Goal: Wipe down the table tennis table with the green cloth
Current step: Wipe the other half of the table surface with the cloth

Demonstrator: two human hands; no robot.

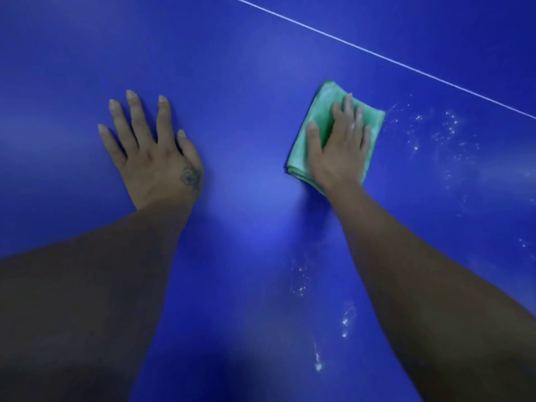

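Note:
The blue table tennis table (pixel 246 97) fills the whole view. A folded green cloth (pixel 322 123) lies flat on it right of centre. My right hand (pixel 339 149) presses down on the cloth with straight fingers, covering most of it. My left hand (pixel 153 152) rests flat on the bare table to the left, fingers spread, holding nothing. White powdery specks (pixel 441 134) are scattered on the surface to the right of the cloth.
A thin white line (pixel 377 52) runs diagonally across the table from top centre to the right edge. More white specks (pixel 319 314) lie on the table between my forearms, near the bottom.

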